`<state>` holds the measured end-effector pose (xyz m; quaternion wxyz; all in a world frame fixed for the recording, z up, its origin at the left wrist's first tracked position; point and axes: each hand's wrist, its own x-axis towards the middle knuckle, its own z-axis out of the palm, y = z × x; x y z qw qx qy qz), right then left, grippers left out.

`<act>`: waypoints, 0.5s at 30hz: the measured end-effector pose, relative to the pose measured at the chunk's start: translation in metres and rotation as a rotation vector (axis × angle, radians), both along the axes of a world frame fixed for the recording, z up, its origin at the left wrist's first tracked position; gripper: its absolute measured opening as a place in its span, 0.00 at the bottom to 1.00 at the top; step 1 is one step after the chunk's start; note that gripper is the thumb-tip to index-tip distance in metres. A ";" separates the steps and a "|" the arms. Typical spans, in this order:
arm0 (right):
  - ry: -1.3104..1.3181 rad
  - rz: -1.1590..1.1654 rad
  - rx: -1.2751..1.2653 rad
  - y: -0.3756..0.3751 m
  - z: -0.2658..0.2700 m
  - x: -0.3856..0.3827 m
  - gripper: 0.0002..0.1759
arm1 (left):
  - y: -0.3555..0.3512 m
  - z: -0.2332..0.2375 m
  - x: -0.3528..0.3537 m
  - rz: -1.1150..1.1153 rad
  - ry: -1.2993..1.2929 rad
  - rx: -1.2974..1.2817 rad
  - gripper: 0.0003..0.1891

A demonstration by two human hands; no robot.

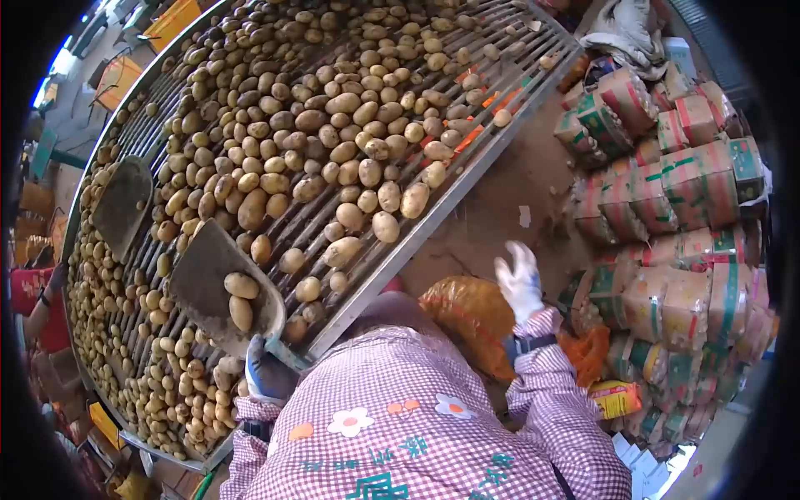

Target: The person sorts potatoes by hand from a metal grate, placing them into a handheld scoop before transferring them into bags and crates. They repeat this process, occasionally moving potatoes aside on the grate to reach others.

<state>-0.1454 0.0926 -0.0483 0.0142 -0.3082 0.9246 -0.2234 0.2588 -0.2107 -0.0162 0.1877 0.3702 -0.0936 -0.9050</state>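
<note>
My left hand [268, 373], in a blue and white glove, is at the handle end of a metal scoop [200, 287] and grips it; part of the fingers is hidden. Two potatoes [241, 302] lie in the scoop, which rests on a slatted metal sorting table [375, 279] spread with many potatoes [333, 104]. Off to the other side, my white-gloved right hand [521, 282] is raised with its fingers apart and nothing in it. Below and beside it is an orange mesh sack [471, 317], apparently full.
A second scoop [123, 204] lies farther left among the potatoes. On the right, several rows of packed cartons [687, 196] are stacked. A yellow and red packet [617, 399] sits by my right forearm. Another person's arm [48, 293] reaches in at the far left edge.
</note>
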 end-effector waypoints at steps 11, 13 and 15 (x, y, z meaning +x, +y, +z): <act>0.051 0.595 0.634 -0.232 0.026 -0.024 0.35 | 0.005 -0.018 0.014 0.245 -0.082 -0.026 0.24; 0.021 0.605 0.518 -0.231 0.012 -0.033 0.32 | 0.005 -0.042 0.028 0.277 -0.068 -0.067 0.21; -0.013 0.548 0.273 -0.229 0.006 -0.035 0.24 | 0.007 -0.065 0.044 0.290 -0.079 -0.106 0.19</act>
